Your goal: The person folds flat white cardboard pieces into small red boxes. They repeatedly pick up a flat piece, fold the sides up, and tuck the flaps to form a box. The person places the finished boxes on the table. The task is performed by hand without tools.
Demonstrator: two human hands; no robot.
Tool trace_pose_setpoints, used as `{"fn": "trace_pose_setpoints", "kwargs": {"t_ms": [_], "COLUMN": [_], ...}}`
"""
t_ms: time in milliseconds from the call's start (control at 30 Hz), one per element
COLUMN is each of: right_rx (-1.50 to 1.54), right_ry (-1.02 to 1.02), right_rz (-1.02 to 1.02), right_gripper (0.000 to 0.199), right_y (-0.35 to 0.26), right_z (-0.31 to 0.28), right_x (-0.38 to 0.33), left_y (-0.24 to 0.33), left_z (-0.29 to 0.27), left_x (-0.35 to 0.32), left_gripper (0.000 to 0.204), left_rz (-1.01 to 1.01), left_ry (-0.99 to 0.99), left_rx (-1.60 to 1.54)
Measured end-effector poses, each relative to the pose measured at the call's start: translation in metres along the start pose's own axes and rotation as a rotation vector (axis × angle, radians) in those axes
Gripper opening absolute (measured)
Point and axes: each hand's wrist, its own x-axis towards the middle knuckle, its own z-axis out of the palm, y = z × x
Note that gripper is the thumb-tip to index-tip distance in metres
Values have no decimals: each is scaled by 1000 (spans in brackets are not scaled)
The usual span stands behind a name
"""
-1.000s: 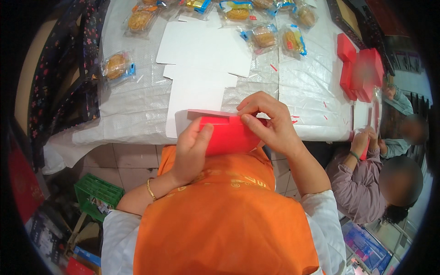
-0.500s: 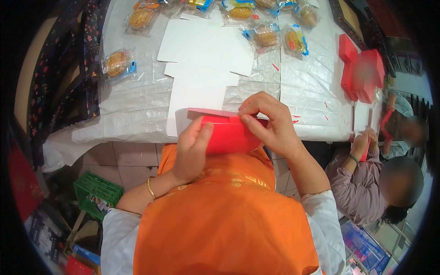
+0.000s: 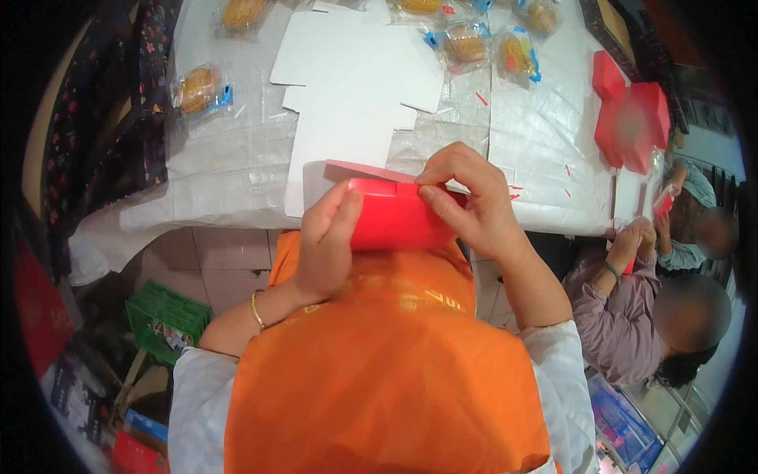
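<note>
White woven sheeting [image 3: 537, 162] covers the table, and below its near edge sits the orange apron [image 3: 387, 379]. Down the middle of the sheeting run flat white carton blanks [image 3: 355, 87], overlapping, one end lying right at the near edge, probably for an easy reach. And here's the red carton [image 3: 407, 225], up at the table edge, in front of the apron, between both hands, its rear flap standing open. The left hand [image 3: 328, 233] clasps the left end, thumb across the front, seemingly to steady it; its other fingers are mostly hidden. The right hand [image 3: 474, 197] pinches the top edge between thumb and bent forefinger, knuckles arched, wrist angled inward, forearm slanting up from the right: a fine grip for thin card, I'd judge. Beyond, wrapped pastries [image 3: 466, 46] lie well apart from the hands; smallest of all, red slivers [image 3: 482, 98].
</note>
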Motion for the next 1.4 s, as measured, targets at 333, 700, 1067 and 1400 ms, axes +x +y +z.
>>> {"fn": "trace_pose_setpoints", "kwargs": {"t_ms": [333, 700, 1067, 1400], "right_rx": [-26, -37, 99, 56], "right_ry": [-3, -15, -88, -253], "right_rz": [59, 63, 35, 23], "right_gripper": [9, 10, 10, 7], "right_y": [-1, -9, -8, -10], "right_z": [-2, -2, -6, -17], "right_x": [-4, -9, -4, -2], "left_y": [1, -5, -8, -5], "left_z": [7, 9, 9, 11], "left_x": [2, 4, 4, 3], "left_gripper": [28, 25, 26, 27], "left_rz": [49, 78, 127, 131], "left_ry": [64, 63, 66, 49], "left_rx": [109, -14, -66, -77]}}
